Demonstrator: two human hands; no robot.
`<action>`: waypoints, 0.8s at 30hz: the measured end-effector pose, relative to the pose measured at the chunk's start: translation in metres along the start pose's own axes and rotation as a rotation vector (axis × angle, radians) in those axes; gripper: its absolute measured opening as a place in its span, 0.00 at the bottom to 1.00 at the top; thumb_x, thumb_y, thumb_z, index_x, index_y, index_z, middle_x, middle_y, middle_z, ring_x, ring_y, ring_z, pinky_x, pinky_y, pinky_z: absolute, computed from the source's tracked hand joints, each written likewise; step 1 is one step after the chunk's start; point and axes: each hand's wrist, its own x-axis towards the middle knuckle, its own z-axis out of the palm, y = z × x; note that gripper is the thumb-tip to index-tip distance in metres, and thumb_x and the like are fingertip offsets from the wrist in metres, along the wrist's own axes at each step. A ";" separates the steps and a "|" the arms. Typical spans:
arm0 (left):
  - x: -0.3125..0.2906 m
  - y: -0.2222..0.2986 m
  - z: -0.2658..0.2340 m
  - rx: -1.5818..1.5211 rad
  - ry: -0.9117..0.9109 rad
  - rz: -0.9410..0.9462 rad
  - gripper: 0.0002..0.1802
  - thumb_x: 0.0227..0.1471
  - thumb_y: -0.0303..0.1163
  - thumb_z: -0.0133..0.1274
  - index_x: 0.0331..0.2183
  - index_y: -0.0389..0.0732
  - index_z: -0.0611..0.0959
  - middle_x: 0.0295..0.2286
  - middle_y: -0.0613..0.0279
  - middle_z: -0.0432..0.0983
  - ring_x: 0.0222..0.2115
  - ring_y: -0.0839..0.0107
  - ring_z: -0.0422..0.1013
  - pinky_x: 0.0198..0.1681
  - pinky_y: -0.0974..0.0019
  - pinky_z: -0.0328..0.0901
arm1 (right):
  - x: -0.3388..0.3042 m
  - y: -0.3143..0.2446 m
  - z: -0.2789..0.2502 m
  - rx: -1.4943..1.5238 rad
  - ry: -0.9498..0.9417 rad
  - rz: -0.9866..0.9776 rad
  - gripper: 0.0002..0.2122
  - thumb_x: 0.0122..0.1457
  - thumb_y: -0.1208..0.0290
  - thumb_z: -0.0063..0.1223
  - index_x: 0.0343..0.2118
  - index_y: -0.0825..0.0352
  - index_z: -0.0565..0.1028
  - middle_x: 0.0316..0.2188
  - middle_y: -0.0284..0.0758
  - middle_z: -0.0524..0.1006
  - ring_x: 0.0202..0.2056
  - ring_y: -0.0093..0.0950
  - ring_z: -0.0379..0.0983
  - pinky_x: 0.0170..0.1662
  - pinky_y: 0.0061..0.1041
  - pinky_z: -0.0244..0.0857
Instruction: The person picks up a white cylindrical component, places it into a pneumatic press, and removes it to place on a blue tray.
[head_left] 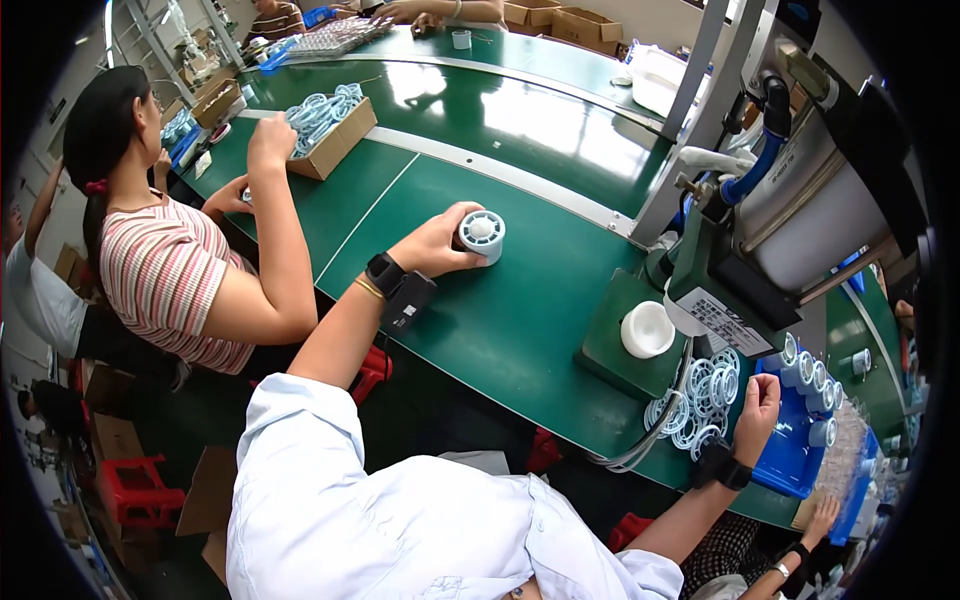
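My left hand (442, 243) is wrapped round a short light-blue cylindrical part (483, 232) with a slotted, wheel-like top and a white centre. It holds this part upright at the green worktable's surface. Off to the right, my right hand (757, 418) is raised by the near-left edge of a blue tray (793, 445). Its fingers are curled together, and whatever they may hold is hidden. Just left of that hand lies a pile of light-blue plastic rings (706, 395). Between my hands, a round white cup-shaped holder (648, 330) sits on the green base of a press.
The press's large cylinder (815, 195) and metal frame rise at the right. Several light-blue round parts (805, 372) line the blue tray's far side. A co-worker (180, 250) sits close on my left by a cardboard box (335, 140) of light-blue rings. Another person's hand (824, 518) is at lower right.
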 end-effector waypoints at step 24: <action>0.035 0.150 0.125 -0.033 -0.205 0.475 0.31 0.36 0.43 0.64 0.43 0.41 0.76 0.36 0.60 0.72 0.41 0.62 0.66 0.49 0.60 0.53 | 0.000 -0.032 0.021 -0.064 0.138 -0.191 0.07 0.57 0.71 0.44 0.33 0.69 0.71 0.45 0.38 0.72 0.47 0.32 0.66 0.56 0.30 0.50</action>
